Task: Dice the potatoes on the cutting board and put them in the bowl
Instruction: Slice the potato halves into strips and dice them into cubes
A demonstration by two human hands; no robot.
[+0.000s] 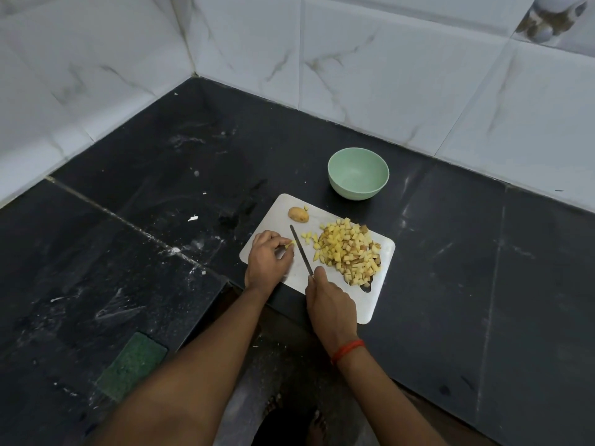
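Note:
A white cutting board (380,304) lies on the black counter. On its right side sits a heap of diced potato (349,252). A potato end piece (298,214) rests near the board's far corner. My left hand (269,260) pins a small yellow potato strip (289,243) to the board with its fingertips. My right hand (330,305) grips the handle of a knife (301,249), whose thin blade points away from me, just right of the strip. A pale green bowl (358,173) stands behind the board with nothing in it.
The black stone counter (161,194) meets white tiled walls at the back and left. A green scouring pad (130,365) lies near the front edge on the left. The counter edge runs under my forearms, with the floor and my foot below.

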